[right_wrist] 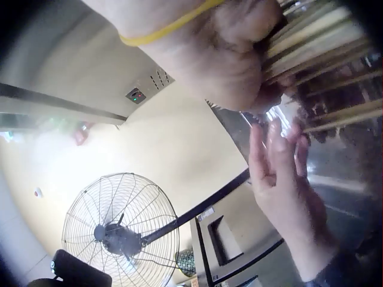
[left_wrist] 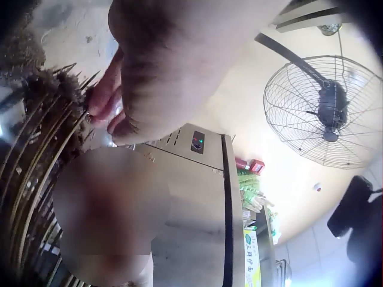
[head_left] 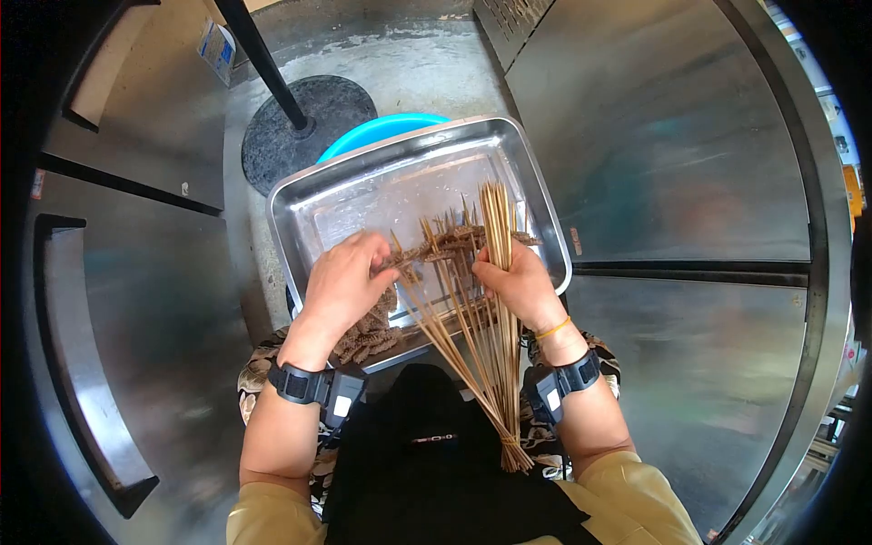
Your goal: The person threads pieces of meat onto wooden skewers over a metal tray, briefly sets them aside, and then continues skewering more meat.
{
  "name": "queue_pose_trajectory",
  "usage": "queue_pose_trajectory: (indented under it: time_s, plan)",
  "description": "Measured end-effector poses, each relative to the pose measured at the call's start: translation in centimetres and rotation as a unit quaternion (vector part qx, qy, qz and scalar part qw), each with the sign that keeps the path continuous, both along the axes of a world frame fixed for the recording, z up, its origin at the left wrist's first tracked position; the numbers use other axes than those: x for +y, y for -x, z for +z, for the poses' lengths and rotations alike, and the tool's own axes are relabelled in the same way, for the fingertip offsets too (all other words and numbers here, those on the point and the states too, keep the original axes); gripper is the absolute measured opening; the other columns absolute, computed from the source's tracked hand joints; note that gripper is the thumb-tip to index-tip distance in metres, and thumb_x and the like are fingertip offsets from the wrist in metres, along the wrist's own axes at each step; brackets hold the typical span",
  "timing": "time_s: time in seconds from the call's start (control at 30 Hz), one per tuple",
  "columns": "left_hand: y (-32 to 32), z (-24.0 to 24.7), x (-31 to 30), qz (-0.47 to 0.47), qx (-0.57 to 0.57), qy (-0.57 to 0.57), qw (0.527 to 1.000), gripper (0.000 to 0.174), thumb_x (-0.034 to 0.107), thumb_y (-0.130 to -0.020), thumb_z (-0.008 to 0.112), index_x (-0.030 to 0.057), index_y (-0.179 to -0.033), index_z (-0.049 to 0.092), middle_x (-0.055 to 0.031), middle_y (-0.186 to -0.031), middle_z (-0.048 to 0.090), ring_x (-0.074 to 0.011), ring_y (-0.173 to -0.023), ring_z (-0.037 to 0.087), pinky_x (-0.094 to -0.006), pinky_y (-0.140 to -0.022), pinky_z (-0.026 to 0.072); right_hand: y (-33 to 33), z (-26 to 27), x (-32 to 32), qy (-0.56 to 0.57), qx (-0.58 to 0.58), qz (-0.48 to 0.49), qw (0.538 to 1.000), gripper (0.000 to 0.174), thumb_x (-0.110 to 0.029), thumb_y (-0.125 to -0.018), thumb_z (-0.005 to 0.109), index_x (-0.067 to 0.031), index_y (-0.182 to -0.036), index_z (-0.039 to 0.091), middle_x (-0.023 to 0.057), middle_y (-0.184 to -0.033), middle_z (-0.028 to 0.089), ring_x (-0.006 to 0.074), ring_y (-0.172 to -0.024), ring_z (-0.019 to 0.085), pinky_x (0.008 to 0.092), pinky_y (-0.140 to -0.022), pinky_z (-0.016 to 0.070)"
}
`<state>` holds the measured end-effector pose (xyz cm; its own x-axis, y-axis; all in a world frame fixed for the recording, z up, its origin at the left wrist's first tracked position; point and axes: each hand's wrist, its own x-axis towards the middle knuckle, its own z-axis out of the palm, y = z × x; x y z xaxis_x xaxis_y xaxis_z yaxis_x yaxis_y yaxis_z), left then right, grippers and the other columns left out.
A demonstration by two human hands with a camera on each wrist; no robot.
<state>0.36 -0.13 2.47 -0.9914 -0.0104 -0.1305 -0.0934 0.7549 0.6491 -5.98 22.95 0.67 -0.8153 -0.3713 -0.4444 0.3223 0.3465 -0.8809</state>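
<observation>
While the right hand (head_left: 520,282) grips a thick bundle of bamboo skewers (head_left: 499,336) over a metal tray (head_left: 354,202), the left hand (head_left: 345,280) works beside it, its fingers bent near the tip of the outermost skewer; whether they pinch anything, I cannot tell. Judging by this arrangement, the step in hand is threading ruffled brown pieces (head_left: 463,240) onto the skewers, with the job only partly done: several skewers fanned to the left seem to carry food near their upper ends, whereas the dense group within the right hand's grip shows mostly bare tips. The next move probably calls for seating the piece by the left fingers, then taking another from the loose pile (head_left: 365,338) and pushing it onto a bare tip while the right hand holds the bundle steady. Those sharp ends stand close together, so the left fingertips would do well to approach with care.

The skewers are slim, straight and pale tan, spread at the top and drawn together at the bottom in front of the black apron (head_left: 400,486); a tie there is too small to confirm. The brown pieces look soft, ridged and folded. The loose ones lie heaped in the tray's near left corner, partly hidden by the left wrist.
</observation>
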Motion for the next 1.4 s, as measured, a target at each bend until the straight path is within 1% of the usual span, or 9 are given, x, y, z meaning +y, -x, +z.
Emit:
queue_pose_trajectory:
  time_s: [0.1,0.2,0.47,0.77,0.87,0.97,1.03,1.17,1.4]
  plan:
    - [-0.8,-0.3,-0.1,-0.036,-0.007,0.052,0.998,0.023,0.008,-0.072,0.069,0.0052,-0.084,0.050,-0.0095,-0.082,0.054,-0.0239,-0.071,0.059,-0.0343,-0.061,0.0475,-0.2,0.2,-0.2,0.005,0.014,-0.005,1.000,0.011,-0.005,-0.083,0.061,-0.0044,-0.089,0.051,-0.0014,-0.068,0.053,0.0072,-0.056,0.051,0.0217,-0.052,0.0432]
    - [-0.6,-0.2,0.5,0.051,-0.005,-0.155,0.987,0.020,0.010,-0.072,0.069,0.0057,-0.081,0.051,-0.0096,-0.082,0.055,-0.0304,-0.076,0.059,-0.0379,-0.065,0.0478,-0.1,1.6,-0.3,0.080,-0.058,-0.017,0.995,0.013,-0.004,-0.083,0.060,-0.0035,-0.091,0.050,-0.0005,-0.069,0.053,0.0086,-0.056,0.053,0.0226,-0.053,0.0449]
    - [-1.3,-1.7,-0.3,-0.135,-0.044,0.024,0.990,0.014,0.003,-0.068,0.064,0.0074,-0.081,0.061,-0.0071,-0.084,0.055,-0.0287,-0.084,0.055,-0.0380,-0.074,0.0482,0.5,3.5,0.3,0.215,-0.213,-0.055,0.951,0.013,-0.006,-0.087,0.057,-0.0011,-0.098,0.053,0.0069,-0.078,0.061,0.0142,-0.066,0.062,0.0245,-0.060,0.0523]
    - [-1.9,-3.4,1.4,-0.146,-0.017,0.156,0.977,0.008,0.009,-0.069,0.064,0.0084,-0.076,0.060,-0.0079,-0.088,0.055,-0.0283,-0.095,0.053,-0.0378,-0.075,0.0476,0.4,2.5,0.2,0.153,-0.102,-0.012,0.983,0.013,-0.007,-0.085,0.056,-0.0011,-0.096,0.057,0.0045,-0.080,0.060,0.0124,-0.072,0.058,0.0254,-0.066,0.0476]
    - [-1.4,-2.4,0.2,-0.148,-0.058,0.041,0.986,0.008,0.007,-0.068,0.064,0.0079,-0.075,0.060,-0.0074,-0.080,0.059,-0.0306,-0.084,0.057,-0.0382,-0.070,0.0481,0.4,2.4,0.1,0.164,-0.095,-0.014,0.982,0.011,-0.007,-0.083,0.059,-0.0024,-0.093,0.059,-0.0006,-0.076,0.057,0.0078,-0.067,0.053,0.0215,-0.061,0.0429]
    - [-0.5,-0.2,-1.4,-0.110,-0.153,-0.165,0.968,0.010,0.011,-0.079,0.064,0.0054,-0.087,0.064,-0.0025,-0.076,0.064,-0.0169,-0.071,0.061,-0.0294,-0.065,0.0482,0.4,1.3,0.3,0.164,-0.094,-0.019,0.982,0.008,-0.006,-0.082,0.060,-0.0032,-0.089,0.059,-0.0014,-0.074,0.057,0.0067,-0.065,0.053,0.0212,-0.060,0.0428]
    - [0.3,0.0,-2.2,-0.049,-0.192,-0.346,0.917,0.019,0.016,-0.088,0.059,0.0025,-0.101,0.064,-0.0018,-0.083,0.065,-0.0067,-0.077,0.058,-0.0221,-0.067,0.0467,0.3,1.1,-0.1,0.173,-0.115,-0.026,0.978,0.007,-0.005,-0.081,0.061,-0.0032,-0.088,0.059,-0.0014,-0.072,0.057,0.0066,-0.063,0.053,0.0209,-0.059,0.0428]
    - [2.2,0.4,-1.6,0.149,-0.128,-0.568,0.799,0.027,0.016,-0.091,0.054,0.0028,-0.114,0.058,-0.0051,-0.095,0.064,-0.0088,-0.083,0.058,-0.0202,-0.072,0.0473,0.2,1.8,-1.1,0.182,-0.138,-0.011,0.974,0.007,-0.003,-0.080,0.064,-0.0033,-0.086,0.061,0.0000,-0.073,0.060,0.0066,-0.061,0.054,0.0197,-0.057,0.0436]
    - [4.2,-1.2,-0.9,0.252,-0.092,-0.729,0.630,0.032,0.016,-0.092,0.053,0.0004,-0.119,0.053,-0.0121,-0.104,0.062,-0.0113,-0.082,0.058,-0.0200,-0.072,0.0493,0.0,2.3,-2.7,0.163,-0.153,0.020,0.975,0.009,-0.003,-0.079,0.066,-0.0027,-0.087,0.062,0.0006,-0.073,0.061,0.0064,-0.060,0.054,0.0189,-0.056,0.0443]
